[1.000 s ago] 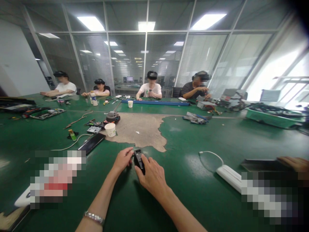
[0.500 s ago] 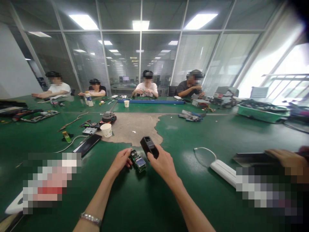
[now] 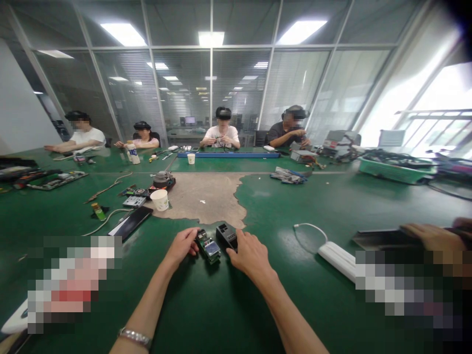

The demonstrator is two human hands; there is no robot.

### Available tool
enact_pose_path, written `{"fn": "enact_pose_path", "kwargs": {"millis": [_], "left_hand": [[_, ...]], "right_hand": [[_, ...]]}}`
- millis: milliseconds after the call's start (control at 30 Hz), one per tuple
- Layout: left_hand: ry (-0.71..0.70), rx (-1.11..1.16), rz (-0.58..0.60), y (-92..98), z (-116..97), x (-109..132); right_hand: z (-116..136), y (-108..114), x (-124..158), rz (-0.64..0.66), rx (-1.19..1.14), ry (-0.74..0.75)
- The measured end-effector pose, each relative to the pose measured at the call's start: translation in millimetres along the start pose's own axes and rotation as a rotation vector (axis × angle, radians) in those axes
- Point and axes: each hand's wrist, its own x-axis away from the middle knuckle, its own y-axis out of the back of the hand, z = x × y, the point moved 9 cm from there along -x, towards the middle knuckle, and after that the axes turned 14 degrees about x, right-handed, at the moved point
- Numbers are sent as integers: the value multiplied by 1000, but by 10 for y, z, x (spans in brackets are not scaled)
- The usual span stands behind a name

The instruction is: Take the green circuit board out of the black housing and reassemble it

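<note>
The long green worktop [image 3: 332,211] fills the view, its surface worn through to a tan patch [image 3: 202,196] just beyond the hands. A green plastic crate [image 3: 396,172] of cables stands at the far right, and a co-worker [image 3: 285,133] sits across the worktop behind a long blue strip [image 3: 228,155]. Nearer, a white power strip [image 3: 337,260] lies to the right, with another person's hand [image 3: 431,237] resting on a flat dark object [image 3: 379,239] beyond it. A black smartphone [image 3: 131,222] and a paper cup [image 3: 160,200] sit to the left. Directly ahead, a small green circuit board [image 3: 208,247] with a little screen lies on the worktop, just beside a black box-shaped housing [image 3: 226,236]. The left hand [image 3: 180,247], fingers loosely curled, is against the board's left side; the right hand [image 3: 252,255], fingers together, is against the housing. Whether either hand is gripping cannot be told.
</note>
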Motion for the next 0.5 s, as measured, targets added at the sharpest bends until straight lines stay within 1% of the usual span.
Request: {"fn": "enact_pose_path", "kwargs": {"millis": [67, 100, 133, 200, 267, 333, 400, 500], "left_hand": [[5, 16, 2, 7, 3, -5], [6, 23, 2, 13, 7, -9], [6, 29, -3, 24, 13, -15], [3, 37, -21, 55, 31, -28], [-7, 48, -37, 84, 49, -42], [-10, 64, -33, 92, 68, -52], [-20, 70, -30, 99, 72, -56], [-71, 54, -52, 131, 32, -55]], "right_hand": [[-31, -15, -24, 25, -30, 3], [-48, 2, -35, 12, -53, -10], [-58, 43, -41, -23, -84, -27], [-33, 180, -29, -154, -176, -43], [77, 325, 26, -295, -284, 2], [247, 415, 104, -381, -356, 91], [415, 435, 180, -402, -366, 166], [576, 410, 258, -387, -317, 217]]}}
